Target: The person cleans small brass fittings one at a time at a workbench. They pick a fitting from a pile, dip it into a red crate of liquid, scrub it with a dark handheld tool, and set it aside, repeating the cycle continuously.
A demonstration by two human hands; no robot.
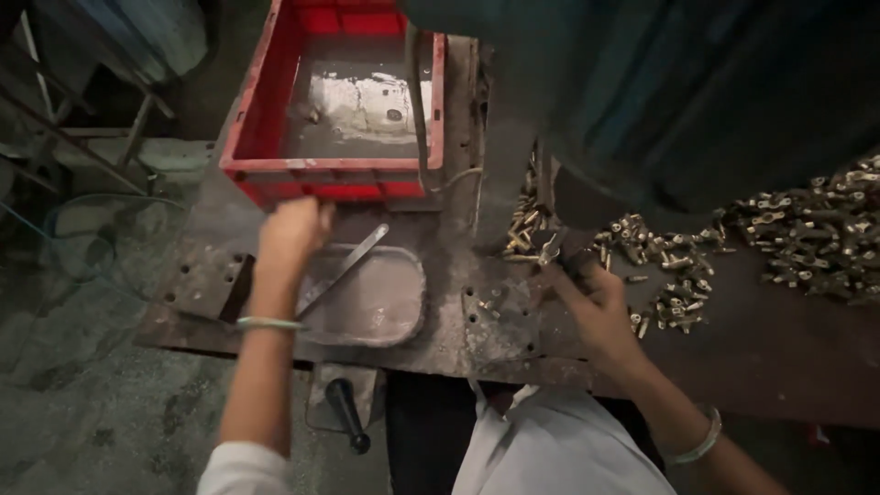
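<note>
The left hand (pixel 291 229) reaches forward from the near edge of the bench (pixel 440 321), forearm straight, a thin bangle (pixel 269 323) at the wrist. Its fingers curl at the front wall of the red crate (pixel 266 110), which sits at the far left corner; whether it is clenched on something small or just closing, I cannot tell. Just beside it, toward the near edge, lies a shallow grey tray (pixel 385 307) with a flat metal strip (pixel 344 268) lying across it at a slant. A black handle (pixel 346 412) hangs below the near edge.

To the right, under the dark machine body (pixel 660 101), the right hand (pixel 596 307) comes in at a slant, wrist bent and fingers spread forward onto the small brass parts (pixel 674 275) heaped there. It seems to be pinching one between thumb and fingertips, though the grip is dim. More brass parts (pixel 816 238) spread to the right edge.

Picking one piece cleanly calls for a fingertip pinch at the heap's near fringe, not a rake through it, with the wrist kept low and clear of the machine.
</note>
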